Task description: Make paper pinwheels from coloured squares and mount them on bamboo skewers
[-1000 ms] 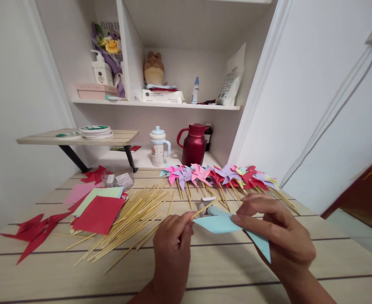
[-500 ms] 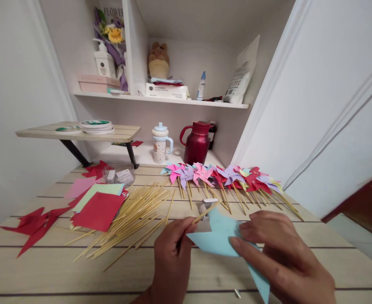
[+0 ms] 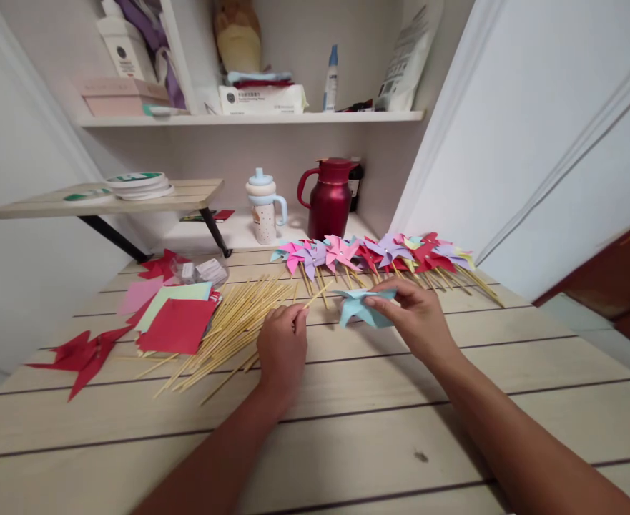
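Pinching a bamboo skewer (image 3: 317,293) in left hand (image 3: 282,347), folded light-blue paper pinwheel (image 3: 360,307) in right hand (image 3: 408,318) at two o'clock, fingertips hiding its centre; skewer's lower end unseen.

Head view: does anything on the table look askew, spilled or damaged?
Nothing looks damaged. The bamboo sticks lie fanned in a loose, uneven heap beside the left hand, and a small dark speck marks the table. The right hand holds an intact light blue pinwheel.
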A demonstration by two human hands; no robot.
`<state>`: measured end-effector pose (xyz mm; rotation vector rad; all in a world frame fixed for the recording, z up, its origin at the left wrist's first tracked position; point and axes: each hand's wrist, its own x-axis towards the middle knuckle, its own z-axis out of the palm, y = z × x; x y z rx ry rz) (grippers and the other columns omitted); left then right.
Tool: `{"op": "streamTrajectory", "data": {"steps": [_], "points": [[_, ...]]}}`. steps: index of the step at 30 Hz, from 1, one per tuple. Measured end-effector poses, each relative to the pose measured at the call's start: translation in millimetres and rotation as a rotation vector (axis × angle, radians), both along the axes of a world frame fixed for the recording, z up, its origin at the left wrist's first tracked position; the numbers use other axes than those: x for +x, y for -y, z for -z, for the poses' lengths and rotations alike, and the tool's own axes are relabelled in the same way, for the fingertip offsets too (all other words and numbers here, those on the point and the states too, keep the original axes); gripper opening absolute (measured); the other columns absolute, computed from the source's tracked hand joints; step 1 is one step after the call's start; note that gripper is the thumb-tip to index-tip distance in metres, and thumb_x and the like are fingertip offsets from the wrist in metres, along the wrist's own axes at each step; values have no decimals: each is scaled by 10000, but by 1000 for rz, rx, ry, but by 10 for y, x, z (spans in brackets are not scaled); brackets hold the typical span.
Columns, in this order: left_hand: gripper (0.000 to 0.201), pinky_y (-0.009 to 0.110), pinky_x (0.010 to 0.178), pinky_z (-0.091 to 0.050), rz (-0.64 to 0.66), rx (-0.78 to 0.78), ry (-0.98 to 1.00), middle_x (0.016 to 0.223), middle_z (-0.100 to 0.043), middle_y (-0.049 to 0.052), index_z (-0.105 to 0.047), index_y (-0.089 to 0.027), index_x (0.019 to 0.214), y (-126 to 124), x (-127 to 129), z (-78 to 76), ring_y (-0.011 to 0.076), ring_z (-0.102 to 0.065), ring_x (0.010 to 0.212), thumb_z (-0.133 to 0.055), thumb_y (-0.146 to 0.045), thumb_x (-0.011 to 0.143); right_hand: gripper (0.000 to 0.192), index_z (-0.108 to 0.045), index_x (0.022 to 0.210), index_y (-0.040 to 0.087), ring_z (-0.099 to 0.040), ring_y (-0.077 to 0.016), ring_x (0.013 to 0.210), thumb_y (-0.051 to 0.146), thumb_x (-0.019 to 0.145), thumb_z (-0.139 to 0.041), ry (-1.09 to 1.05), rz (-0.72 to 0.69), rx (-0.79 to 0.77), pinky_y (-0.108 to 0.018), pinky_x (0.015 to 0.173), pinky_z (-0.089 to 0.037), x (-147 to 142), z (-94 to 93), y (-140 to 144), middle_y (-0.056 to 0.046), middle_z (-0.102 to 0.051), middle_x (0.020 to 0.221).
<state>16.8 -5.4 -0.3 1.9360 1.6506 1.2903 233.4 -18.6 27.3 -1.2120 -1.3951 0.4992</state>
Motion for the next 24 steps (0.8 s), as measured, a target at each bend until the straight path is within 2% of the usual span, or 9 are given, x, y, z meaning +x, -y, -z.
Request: {"op": "streamTrajectory", "data": {"steps": [3,6,8,12,16,18,21,24], "points": [[225,331,807,-479,-16,-21,84,940,-766,68,-750,-200,922,-15,-18,0,224,-675,888,-534,-261,909,268,-710,799,181,-509,-119,532,419,721,-806,-41,-190,-259,-249,488,-365,-30,-29,43,26,-614,614],[267,296,738,-477,-57,-50,179,903,-765,58,-748,-190,941,-50,-43,2,205,-680,822,-512,-315,932,286,-664,744,172,-414,-79,467,406,695,-821,-75,-406,-557,-224,449,-280,-93,1,64,63,-521,529],[286,281,715,-470,-81,-63,176,893,-767,55,-746,-184,947,-81,-57,8,200,-683,812,-500,-329,941,306,-635,676,165,-386,-69,447,398,663,-834,-63,-478,-632,-218,434,-250,-149,62,55,69,-497,508],[285,276,722,-461,-101,-85,105,912,-775,54,-743,-196,938,-130,-69,9,201,-690,838,-485,-313,950,338,-629,631,149,-445,-82,489,395,605,-860,-67,-559,-692,-221,466,-305,-249,177,26,41,-557,549],[253,313,763,-457,-110,-109,0,906,-759,66,-748,-220,921,-159,-122,-25,225,-673,859,-500,-268,935,345,-655,670,143,-455,-84,497,413,607,-860,-121,-543,-699,-228,486,-314,-275,192,18,42,-561,551],[222,358,821,-452,-111,-110,-63,927,-732,94,-759,-222,898,-155,-154,-54,261,-651,931,-537,-232,904,355,-666,691,143,-448,-82,486,422,600,-866,-161,-525,-692,-231,485,-306,-265,184,17,47,-556,542],[240,461,960,-410,-114,-60,-160,1157,-657,137,-763,-237,1003,-75,-145,-125,332,-557,1165,-612,-167,829,380,-668,714,143,-442,-80,476,439,594,-874,-226,-499,-664,-234,480,-298,-248,189,5,44,-556,537],[490,561,1037,-358,-97,85,-162,1419,-488,156,-647,-260,1279,134,-45,-248,373,-421,1335,-626,-134,806,404,-655,721,144,-441,-83,476,454,593,-882,-287,-463,-604,-233,475,-295,-247,207,-22,41,-549,535]]}}
